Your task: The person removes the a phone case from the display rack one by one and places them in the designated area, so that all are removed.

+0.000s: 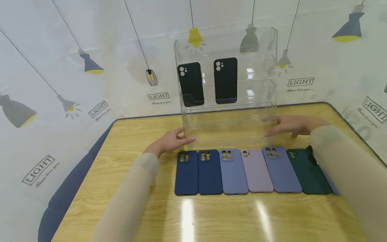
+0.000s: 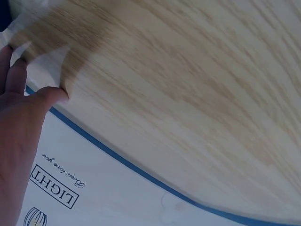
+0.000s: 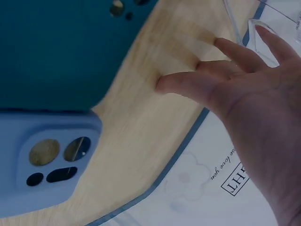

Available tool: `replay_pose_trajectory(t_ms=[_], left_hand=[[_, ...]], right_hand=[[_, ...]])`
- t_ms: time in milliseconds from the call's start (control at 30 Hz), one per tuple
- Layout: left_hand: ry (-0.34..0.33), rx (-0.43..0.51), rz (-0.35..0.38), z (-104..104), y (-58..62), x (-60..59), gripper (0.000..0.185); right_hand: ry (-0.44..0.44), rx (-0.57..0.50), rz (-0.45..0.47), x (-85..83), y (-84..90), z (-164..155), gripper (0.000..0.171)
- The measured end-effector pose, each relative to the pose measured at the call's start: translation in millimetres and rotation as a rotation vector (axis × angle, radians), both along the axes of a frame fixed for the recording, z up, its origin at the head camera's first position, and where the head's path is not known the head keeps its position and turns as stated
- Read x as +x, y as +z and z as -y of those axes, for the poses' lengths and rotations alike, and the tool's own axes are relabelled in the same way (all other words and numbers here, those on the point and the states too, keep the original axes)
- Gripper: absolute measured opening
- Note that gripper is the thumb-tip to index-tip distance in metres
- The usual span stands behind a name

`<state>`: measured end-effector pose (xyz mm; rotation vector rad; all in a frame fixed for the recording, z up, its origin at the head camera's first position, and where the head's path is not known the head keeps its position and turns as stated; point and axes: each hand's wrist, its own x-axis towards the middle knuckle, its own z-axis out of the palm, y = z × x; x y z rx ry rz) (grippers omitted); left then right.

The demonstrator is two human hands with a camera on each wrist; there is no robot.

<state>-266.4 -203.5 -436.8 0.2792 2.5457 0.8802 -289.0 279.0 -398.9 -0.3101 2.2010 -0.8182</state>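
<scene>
The clear acrylic display stand [image 1: 226, 84] stood upright on the worktop [image 1: 145, 141] at about twelve o'clock from me, just behind the row of phone cases. I judged it rigid, fairly light for its bulk, smooth enough to slip under dry palms, and liable to crack or scuff if knocked, so the safest hold looked to be low on both side walls with flat pressure from each side. Two dark cases [image 1: 190, 84] leaned inside on an upper tier and might shift if the stand tilted. My left hand [image 1: 169, 143] lay at the stand's lower corner at nine o'clock, fingers nearly straight and touching its base edge; from the left wrist view I could only see the fingers extended over the wood. My right hand [image 1: 290, 125] sat at three o'clock by the opposite wall, fingers spread and relaxed; the right wrist view showed them fanned out near the clear edge, but I could not tell whether they actually pressed on it. Neither hand gripped anything. At six o'clock from the stand lay the row of cases [image 1: 232, 171], navy through lilac to dark green [image 1: 306, 173], side by side and touching.
</scene>
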Motion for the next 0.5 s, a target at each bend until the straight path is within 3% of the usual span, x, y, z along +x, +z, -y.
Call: replay_pose_trajectory(t_ms=[133,233,300,433,500], left_hand=[[-0.02,0.006,-0.032,-2,8.4,-3.9,0.113],[0.002,0.015,-0.135,-8,32.0,-11.8,0.117],[0.059,-0.013,-0.291,-14,57.8,-17.5,0.113],[0.202,-0.107,-0.698,-34,118.0,-22.3,0.091],[0.219,-0.127,-0.859,-50,143.7,-22.9,0.076]], right_hand=[[-0.013,-0.025,0.029,-2.0,-4.2,-3,0.102],[-0.022,-0.021,0.043,-2.0,-5.8,-4,0.103],[-0.028,-0.019,0.04,-1.6,-5.7,-3,0.104],[-0.04,-0.018,0.042,-0.7,-5.8,-2,0.107],[-0.047,-0.017,0.04,0.2,-5.9,-2,0.107]])
